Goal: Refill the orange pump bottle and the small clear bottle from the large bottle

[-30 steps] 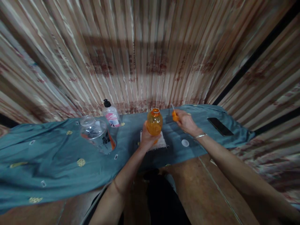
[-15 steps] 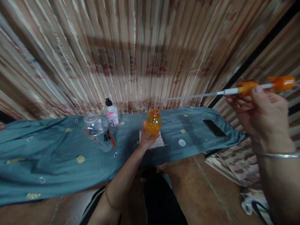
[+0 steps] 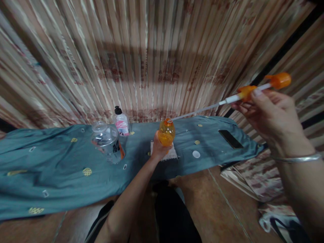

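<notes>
My left hand (image 3: 159, 146) is wrapped round an orange see-through bottle (image 3: 167, 132), upright with its mouth uncovered, over a small pale cloth (image 3: 172, 153). Up on the right, my right hand (image 3: 270, 111) pinches an orange pump head (image 3: 246, 92) with a white stem and a long thin dip tube (image 3: 198, 110). The tube slants down to the left, and its tip is at the bottle's mouth; whether it is inside the rim I cannot tell.
Left of the bottle stand a clear wide-necked plastic jar (image 3: 105, 143) and a clear bottle with a black cap and pink label (image 3: 121, 122). A white disc (image 3: 196, 154) and a black phone (image 3: 230, 139) lie on the green cloth-covered table (image 3: 63, 162). A curtain (image 3: 152, 60) hangs behind.
My right hand has moved left with the pump head, and the tube has tilted down so its tip is now at the bottle's mouth. My left hand and the bottle have hardly moved.
</notes>
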Demonstrator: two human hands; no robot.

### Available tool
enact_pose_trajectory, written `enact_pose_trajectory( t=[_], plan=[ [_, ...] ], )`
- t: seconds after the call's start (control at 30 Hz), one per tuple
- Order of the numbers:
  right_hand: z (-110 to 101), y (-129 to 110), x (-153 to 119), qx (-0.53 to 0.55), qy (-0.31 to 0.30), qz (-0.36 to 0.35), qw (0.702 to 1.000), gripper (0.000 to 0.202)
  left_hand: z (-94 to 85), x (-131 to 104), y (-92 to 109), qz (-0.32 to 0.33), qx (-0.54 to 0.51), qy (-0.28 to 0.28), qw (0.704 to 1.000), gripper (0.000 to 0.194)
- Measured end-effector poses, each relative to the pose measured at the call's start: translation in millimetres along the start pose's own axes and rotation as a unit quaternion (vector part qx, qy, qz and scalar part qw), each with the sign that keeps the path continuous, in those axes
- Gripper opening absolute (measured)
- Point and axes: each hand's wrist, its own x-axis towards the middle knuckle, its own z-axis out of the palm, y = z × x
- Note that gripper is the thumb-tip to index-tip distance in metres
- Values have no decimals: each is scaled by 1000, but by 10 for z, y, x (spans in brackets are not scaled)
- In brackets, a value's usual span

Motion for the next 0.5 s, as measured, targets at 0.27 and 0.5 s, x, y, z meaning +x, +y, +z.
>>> enact_pose_trajectory(
  t=[0.27,0.5],
  plan=[
    [168,-114,146,-13,-29,-40,999,53,12,-10,49,-1,-6,-7,1000,81],
    [390,-318,367,-48,-83,-99,990,45,6,-11,-8,-4,0,3,1000,85]
  ],
)
